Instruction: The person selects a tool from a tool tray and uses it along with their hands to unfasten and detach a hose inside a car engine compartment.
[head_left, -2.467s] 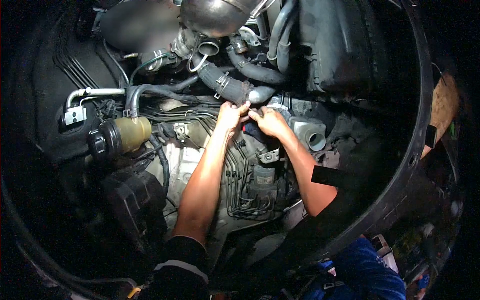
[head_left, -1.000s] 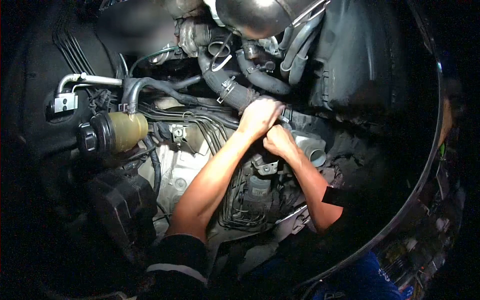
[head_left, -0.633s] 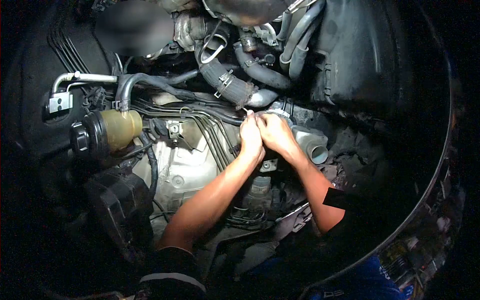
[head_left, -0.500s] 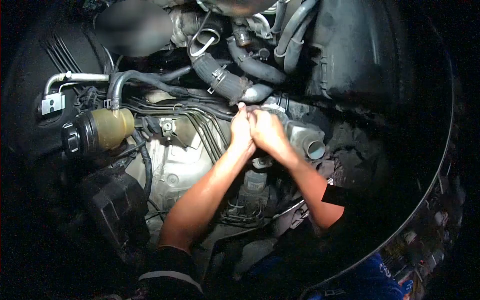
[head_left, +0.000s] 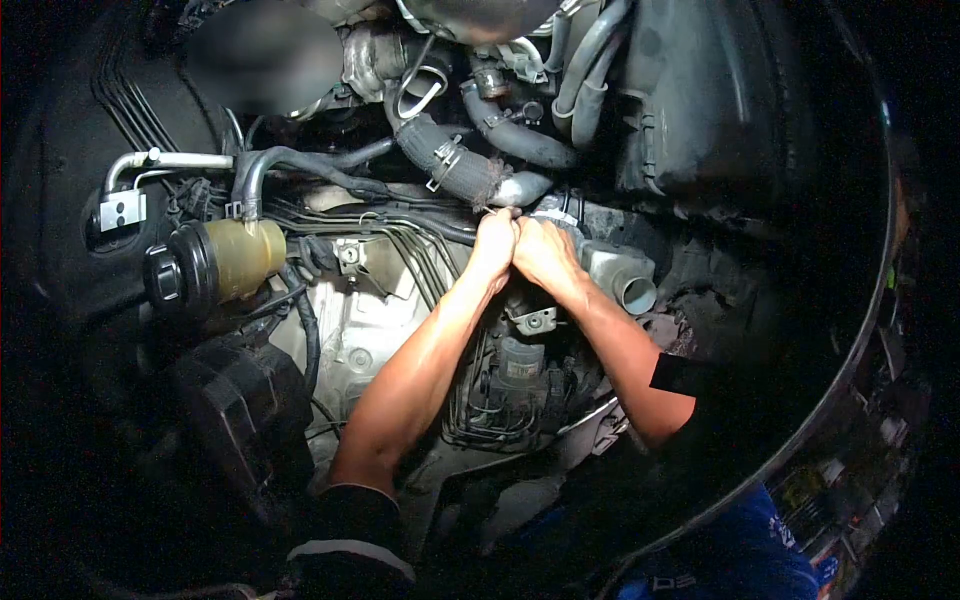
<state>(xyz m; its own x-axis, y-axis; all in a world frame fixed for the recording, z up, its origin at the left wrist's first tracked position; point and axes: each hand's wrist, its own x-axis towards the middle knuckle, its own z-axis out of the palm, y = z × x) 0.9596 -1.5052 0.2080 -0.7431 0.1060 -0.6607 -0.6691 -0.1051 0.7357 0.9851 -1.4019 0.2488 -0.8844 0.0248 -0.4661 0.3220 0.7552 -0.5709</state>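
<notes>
In the engine bay, my left hand (head_left: 494,246) and my right hand (head_left: 546,252) are side by side, touching, just below a ribbed black hose (head_left: 450,162). Fingers on both hands are curled closed. Whatever lies between them is hidden by the hands themselves. Just above the fingertips, a shiny metal pipe end (head_left: 524,188) meets the frayed lower end of the hose. A spring clamp (head_left: 446,163) sits around the middle of that hose. To the right of my right hand is a grey pipe with an open round mouth (head_left: 637,294).
A yellowed fluid reservoir (head_left: 243,258) with a black cap stands at left. Thin metal lines (head_left: 420,258) run beside my left wrist. Below my hands is a block with several pipes (head_left: 515,385). Curved hoses (head_left: 520,140) hang above. A person in blue clothing (head_left: 730,550) shows at lower right.
The view has shifted a little, so the engine parts appear slightly farther right. Both hands remain together below the hose, with the fingers tucked in a bit more.
</notes>
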